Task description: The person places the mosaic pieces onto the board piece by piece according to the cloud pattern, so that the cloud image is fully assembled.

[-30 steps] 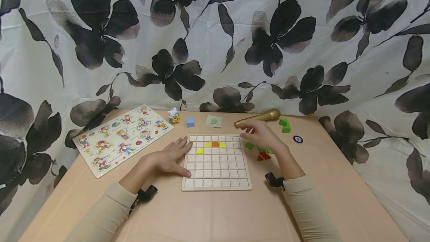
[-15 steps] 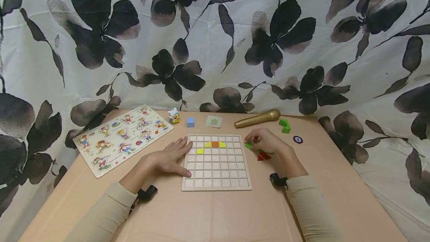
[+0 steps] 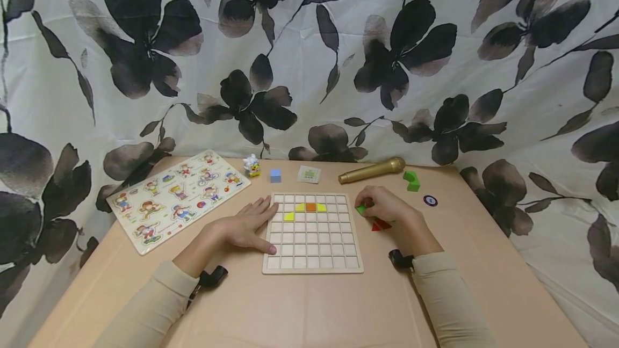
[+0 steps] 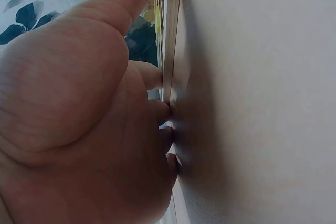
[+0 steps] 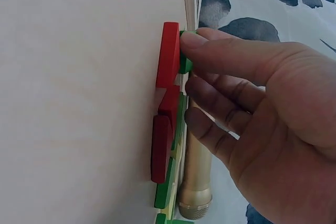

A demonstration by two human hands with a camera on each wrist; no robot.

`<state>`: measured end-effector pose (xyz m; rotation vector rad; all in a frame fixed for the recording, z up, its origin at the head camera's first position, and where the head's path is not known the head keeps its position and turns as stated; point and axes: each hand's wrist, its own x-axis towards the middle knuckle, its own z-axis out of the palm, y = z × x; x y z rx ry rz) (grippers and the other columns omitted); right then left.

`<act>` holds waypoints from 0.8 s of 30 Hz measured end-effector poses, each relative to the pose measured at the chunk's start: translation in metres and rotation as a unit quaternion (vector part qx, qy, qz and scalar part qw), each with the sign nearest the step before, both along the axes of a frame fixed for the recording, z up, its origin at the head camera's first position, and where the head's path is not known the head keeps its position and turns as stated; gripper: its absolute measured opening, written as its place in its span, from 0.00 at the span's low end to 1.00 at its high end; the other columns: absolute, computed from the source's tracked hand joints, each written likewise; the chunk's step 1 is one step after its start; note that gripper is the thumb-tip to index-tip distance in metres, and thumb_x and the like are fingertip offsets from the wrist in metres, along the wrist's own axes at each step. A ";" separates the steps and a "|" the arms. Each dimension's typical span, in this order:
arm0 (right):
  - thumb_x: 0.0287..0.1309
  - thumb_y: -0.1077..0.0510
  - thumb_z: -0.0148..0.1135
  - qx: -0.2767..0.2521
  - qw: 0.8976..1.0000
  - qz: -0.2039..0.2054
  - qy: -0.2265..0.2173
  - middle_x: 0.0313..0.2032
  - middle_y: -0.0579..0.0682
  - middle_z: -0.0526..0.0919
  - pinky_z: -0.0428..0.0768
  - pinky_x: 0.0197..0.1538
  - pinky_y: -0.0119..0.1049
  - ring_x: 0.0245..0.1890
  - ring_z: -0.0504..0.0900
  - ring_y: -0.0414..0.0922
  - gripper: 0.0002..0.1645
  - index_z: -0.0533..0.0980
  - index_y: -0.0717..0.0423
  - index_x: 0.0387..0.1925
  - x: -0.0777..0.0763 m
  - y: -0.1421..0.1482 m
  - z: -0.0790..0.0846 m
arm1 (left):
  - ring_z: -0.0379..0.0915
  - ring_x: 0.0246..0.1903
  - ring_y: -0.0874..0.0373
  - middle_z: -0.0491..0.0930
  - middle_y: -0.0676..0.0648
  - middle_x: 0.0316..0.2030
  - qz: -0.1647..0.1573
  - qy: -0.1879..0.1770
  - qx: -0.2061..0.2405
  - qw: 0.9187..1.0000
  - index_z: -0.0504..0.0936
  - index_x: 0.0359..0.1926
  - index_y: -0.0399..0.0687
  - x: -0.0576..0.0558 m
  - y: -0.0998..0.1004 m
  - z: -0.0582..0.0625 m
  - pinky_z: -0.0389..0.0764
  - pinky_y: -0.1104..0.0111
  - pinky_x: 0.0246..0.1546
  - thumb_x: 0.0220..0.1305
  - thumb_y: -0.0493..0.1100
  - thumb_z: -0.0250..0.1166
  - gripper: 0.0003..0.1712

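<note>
A square wooden grid board (image 3: 312, 265) lies flat on the table. Several yellow pieces (image 3: 288, 216) and one orange square (image 3: 311, 207) sit in its upper cells. My left hand (image 3: 244, 228) rests along the board's left edge, fingers spread and thumb on its lower left side; the left wrist view shows the palm (image 4: 84, 108) close beside that edge. Right of the board, my right hand (image 3: 384, 208) pinches a green block (image 5: 185, 56) between thumb and forefinger. Red triangular blocks (image 3: 380, 224) lie just below that hand, which partly hides other green blocks (image 5: 165, 184).
Along the back stand a small figurine (image 3: 251, 165), a blue cube (image 3: 275, 175), a patterned card (image 3: 308, 174) and a gold microphone (image 3: 371, 170). Green blocks (image 3: 411, 181) and a round dark chip (image 3: 430, 201) lie further right. A picture puzzle board (image 3: 164, 219) occupies the left.
My right hand has moved from over the board's upper right corner to the blocks beside it and taken a green block between its fingertips. The left hand stays in place.
</note>
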<state>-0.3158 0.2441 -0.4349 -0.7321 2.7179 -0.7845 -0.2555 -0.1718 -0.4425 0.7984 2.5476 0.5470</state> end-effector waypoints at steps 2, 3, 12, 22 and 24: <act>0.60 0.69 0.71 -0.001 1.000 -0.002 -0.005 0.37 0.47 0.83 0.80 0.44 0.38 0.38 0.78 0.44 0.11 0.84 0.51 0.39 0.000 0.000 0.000 | 0.21 0.82 0.34 0.28 0.32 0.83 -0.006 0.001 0.012 1.000 0.41 0.84 0.41 -0.001 0.000 -0.001 0.31 0.40 0.81 0.56 0.76 0.69 0.73; 0.60 0.69 0.71 -0.003 1.000 -0.005 -0.009 0.36 0.47 0.83 0.79 0.44 0.37 0.38 0.78 0.44 0.11 0.83 0.51 0.38 0.000 0.000 0.001 | 0.21 0.82 0.34 0.28 0.31 0.82 -0.008 0.001 0.020 1.000 0.41 0.84 0.41 -0.001 -0.001 -0.002 0.31 0.39 0.80 0.56 0.77 0.69 0.74; 0.65 0.64 0.69 -0.060 0.998 -0.006 0.033 0.35 0.47 0.86 0.80 0.42 0.37 0.37 0.80 0.43 0.05 0.85 0.57 0.42 0.000 -0.004 0.010 | 0.23 0.82 0.36 0.29 0.34 0.83 0.004 0.005 -0.007 1.000 0.41 0.84 0.43 0.000 0.002 0.001 0.34 0.41 0.81 0.57 0.74 0.70 0.72; 0.66 0.64 0.68 -0.218 0.974 -0.055 0.003 0.48 0.57 0.87 0.88 0.47 0.40 0.43 0.87 0.47 0.16 0.84 0.62 0.55 0.011 -0.040 0.020 | 0.24 0.82 0.35 0.29 0.34 0.83 0.003 0.006 -0.014 1.000 0.41 0.84 0.42 0.002 0.002 0.002 0.34 0.41 0.81 0.58 0.73 0.70 0.72; 0.67 0.65 0.66 -0.245 0.967 -0.066 -0.017 0.50 0.59 0.86 0.89 0.47 0.42 0.43 0.89 0.46 0.18 0.82 0.63 0.57 0.014 -0.050 0.021 | 0.24 0.82 0.35 0.29 0.33 0.83 0.000 0.008 -0.014 1.000 0.41 0.84 0.41 0.002 0.002 0.002 0.34 0.41 0.81 0.58 0.74 0.70 0.72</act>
